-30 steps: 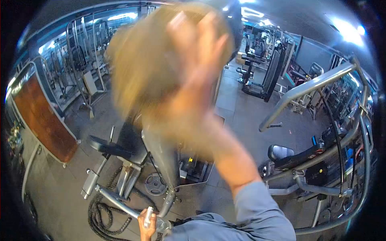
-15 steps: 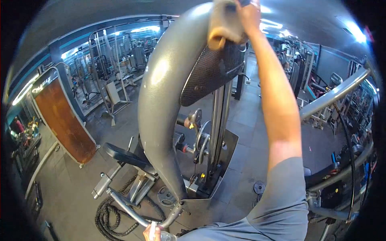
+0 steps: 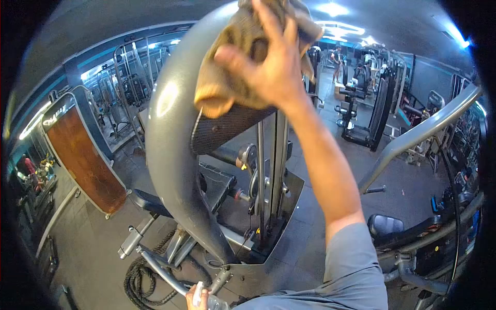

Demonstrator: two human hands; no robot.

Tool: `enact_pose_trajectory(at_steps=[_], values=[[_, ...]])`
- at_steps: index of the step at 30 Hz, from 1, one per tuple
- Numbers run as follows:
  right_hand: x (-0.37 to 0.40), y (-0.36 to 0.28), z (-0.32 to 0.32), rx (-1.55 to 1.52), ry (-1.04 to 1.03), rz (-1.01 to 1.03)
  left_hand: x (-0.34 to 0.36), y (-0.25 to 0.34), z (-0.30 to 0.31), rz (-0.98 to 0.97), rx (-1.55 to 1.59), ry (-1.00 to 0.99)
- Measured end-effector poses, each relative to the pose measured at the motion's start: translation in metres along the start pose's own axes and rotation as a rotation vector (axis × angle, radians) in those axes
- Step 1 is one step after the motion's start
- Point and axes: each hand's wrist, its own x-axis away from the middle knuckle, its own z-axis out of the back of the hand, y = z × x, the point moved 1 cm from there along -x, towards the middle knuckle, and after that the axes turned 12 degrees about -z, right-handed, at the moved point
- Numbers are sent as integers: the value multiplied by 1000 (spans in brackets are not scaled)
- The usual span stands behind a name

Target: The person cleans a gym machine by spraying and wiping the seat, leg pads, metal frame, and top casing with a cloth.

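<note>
A brown cloth (image 3: 225,80) lies bunched against the upper part of a grey curved machine frame (image 3: 173,139). My right hand (image 3: 281,72) holds the cloth there, palm down, with its fingers spread over the fabric and the thumb to the left. Low in the view, my left hand (image 3: 196,298) is wrapped round a clear bottle with a white spray top (image 3: 198,292), beside a metal bar of the machine. The bottle's lower part is only partly visible.
Below the frame are a black padded seat (image 3: 150,202), pulleys and a coiled black rope (image 3: 135,281). A brown padded board (image 3: 85,155) stands at left. A thick grey bar (image 3: 429,129) rises at right. A person (image 3: 338,64) stands far back among gym machines.
My right hand and the cloth have moved left and lower in the view, and the hand shows more fully. The machine has shifted left in view. My left hand still holds the bottle.
</note>
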Motion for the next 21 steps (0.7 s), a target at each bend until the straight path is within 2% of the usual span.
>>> enact_pose_trajectory(at_steps=[1, 3, 4, 5, 7, 8, 9, 10, 11, 12, 14, 16, 18, 19, 20, 21], values=[[-13, 15, 2, -74, -53, -83, -2, 3, -1, -13, -24, 11], [-54, 51, 11, -48, -147, -406, -4, 4, -6, -38, -66, 37], [-68, 101, 3, -59, -99, -436, -9, 11, -4, -31, -34, 40], [-76, 91, 10, -135, -97, -774, -6, 8, -3, -41, -44, 50], [-85, 156, -2, -225, -155, -489, 2, 0, -7, -61, -57, 73], [-73, 128, -5, -419, -150, -479, 1, 10, -6, -14, 28, 68], [-59, 92, 1, -261, -98, -583, 4, 16, -13, -76, -7, 181], [-43, 59, 8, -99, -37, -679, 4, 19, -15, 17, 86, 153], [-22, 32, 12, -53, -51, -543, 2, 23, -16, 107, 174, 122], [3, 14, 11, -38, -61, -440, -5, 30, -15, 98, 134, 99], [45, 2, -13, -12, 153, -6, -23, 47, -14, 91, 53, 45], [47, 16, -19, -15, 318, 216, -32, 54, -14, 60, 39, 26], [24, 44, -2, 66, 440, 240, -35, 54, -16, 45, 71, 71], [18, 56, 3, -169, 201, -146, -37, 59, -13, 35, 56, 66], [19, 70, 6, -106, 209, -295, -39, 69, -11, 42, 55, 80], [29, 76, -3, -479, 237, -340, -39, 76, -10, 46, 57, 98]])
